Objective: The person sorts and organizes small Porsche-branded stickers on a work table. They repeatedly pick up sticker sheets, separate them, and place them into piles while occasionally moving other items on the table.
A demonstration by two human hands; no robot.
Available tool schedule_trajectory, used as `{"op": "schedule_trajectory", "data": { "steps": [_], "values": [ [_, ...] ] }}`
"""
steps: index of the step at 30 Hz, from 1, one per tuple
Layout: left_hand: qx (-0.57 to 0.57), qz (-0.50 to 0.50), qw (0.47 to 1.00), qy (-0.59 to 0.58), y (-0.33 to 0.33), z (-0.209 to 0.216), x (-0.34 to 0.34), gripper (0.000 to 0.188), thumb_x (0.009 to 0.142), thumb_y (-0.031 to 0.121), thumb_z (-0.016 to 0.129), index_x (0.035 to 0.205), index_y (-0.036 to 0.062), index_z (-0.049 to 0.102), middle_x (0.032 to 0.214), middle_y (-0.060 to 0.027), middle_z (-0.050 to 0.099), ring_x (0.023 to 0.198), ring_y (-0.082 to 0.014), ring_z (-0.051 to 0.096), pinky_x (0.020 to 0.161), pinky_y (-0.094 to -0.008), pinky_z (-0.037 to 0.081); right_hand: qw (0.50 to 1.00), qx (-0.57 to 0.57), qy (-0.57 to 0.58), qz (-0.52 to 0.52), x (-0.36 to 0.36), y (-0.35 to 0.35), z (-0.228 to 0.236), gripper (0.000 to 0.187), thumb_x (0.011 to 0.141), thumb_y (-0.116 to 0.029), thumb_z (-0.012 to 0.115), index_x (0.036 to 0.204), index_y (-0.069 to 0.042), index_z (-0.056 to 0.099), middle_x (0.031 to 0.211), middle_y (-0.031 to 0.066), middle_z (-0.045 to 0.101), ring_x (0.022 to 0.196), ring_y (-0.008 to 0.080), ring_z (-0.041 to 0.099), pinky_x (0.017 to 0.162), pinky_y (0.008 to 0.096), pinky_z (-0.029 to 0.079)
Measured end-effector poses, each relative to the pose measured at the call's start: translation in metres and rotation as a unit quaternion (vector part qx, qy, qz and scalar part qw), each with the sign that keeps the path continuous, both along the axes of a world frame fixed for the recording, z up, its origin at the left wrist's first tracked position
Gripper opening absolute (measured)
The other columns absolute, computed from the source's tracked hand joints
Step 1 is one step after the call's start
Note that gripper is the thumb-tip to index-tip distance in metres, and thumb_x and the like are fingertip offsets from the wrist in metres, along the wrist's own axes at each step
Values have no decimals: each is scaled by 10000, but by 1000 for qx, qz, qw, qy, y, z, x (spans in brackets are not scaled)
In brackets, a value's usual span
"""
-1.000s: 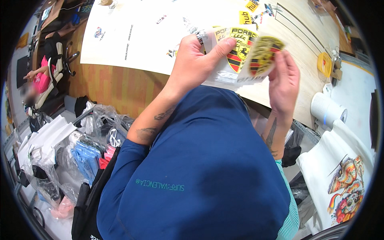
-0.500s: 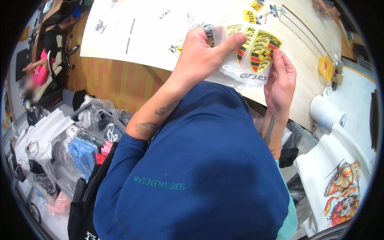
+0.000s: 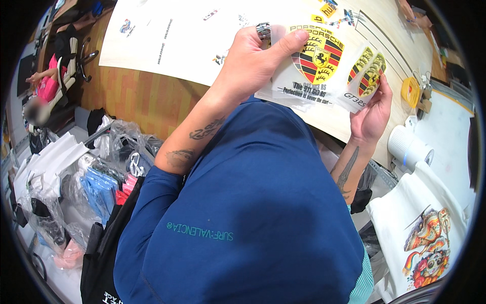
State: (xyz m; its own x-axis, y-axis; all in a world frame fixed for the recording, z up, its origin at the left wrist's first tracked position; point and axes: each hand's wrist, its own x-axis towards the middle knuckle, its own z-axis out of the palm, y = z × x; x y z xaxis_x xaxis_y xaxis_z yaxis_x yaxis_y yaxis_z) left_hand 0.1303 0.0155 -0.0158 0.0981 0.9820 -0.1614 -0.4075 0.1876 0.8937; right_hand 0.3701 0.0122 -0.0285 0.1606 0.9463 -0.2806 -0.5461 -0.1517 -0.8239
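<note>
Above the light wooden table, my left hand, a ring on one finger, is closed on a small stack of clear transfer films. Its thumb presses on the top film, which carries a yellow, red and black shield crest with dark lettering beneath. My right hand pinches clear film with similar crests at its right edge, to the right of the stack and a little tilted. How many films this hand holds I cannot tell.
A large white printed sheet covers the table's left part. On the right are a yellow tape roll, a white roll and white printed fabric. Bagged garments lie lower left. A person in pink sits far left.
My right hand has moved right, carrying crest-printed film away from the stack. The shield and lettering on my left hand's top film now show. My left hand has stayed nearly in place.
</note>
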Motion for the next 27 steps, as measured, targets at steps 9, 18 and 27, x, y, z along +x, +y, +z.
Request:
{"op": "schedule_trajectory", "data": {
  "steps": [9, 18, 27],
  "values": [
    [-3, -26, 999, 44, -3, -1, 3, 279, 888, 226, 712, 983, -36, 696, 849, -79, 711, 726, -88, 651, 633, -240, 533, 992, 71, -99, 30, -33, -8, 5, 212, 972, -109, 536, 1005, 75, 637, 948, 114, 686, 836, 117, 632, 789, 237, 497],
    [13, -58, 996, 59, -8, 4, 2, 261, 889, 178, 704, 1027, -42, 679, 914, -72, 712, 793, -97, 653, 695, -259, 538, 986, 98, -130, 26, -41, -14, 15, 228, 987, -126, 511, 1020, 72, 618, 969, 107, 678, 865, 110, 620, 812, 232, 479],
    [7, -25, 1000, -12, -8, -2, 3, 266, 903, 168, 672, 1052, -52, 664, 950, -99, 706, 817, -115, 663, 724, -259, 542, 999, 40, -11, 27, -27, -8, 18, 317, 1018, -234, 402, 1136, 3, 577, 1075, 212, 662, 808, 157, 633, 737, 287, 546]
  ]
}}
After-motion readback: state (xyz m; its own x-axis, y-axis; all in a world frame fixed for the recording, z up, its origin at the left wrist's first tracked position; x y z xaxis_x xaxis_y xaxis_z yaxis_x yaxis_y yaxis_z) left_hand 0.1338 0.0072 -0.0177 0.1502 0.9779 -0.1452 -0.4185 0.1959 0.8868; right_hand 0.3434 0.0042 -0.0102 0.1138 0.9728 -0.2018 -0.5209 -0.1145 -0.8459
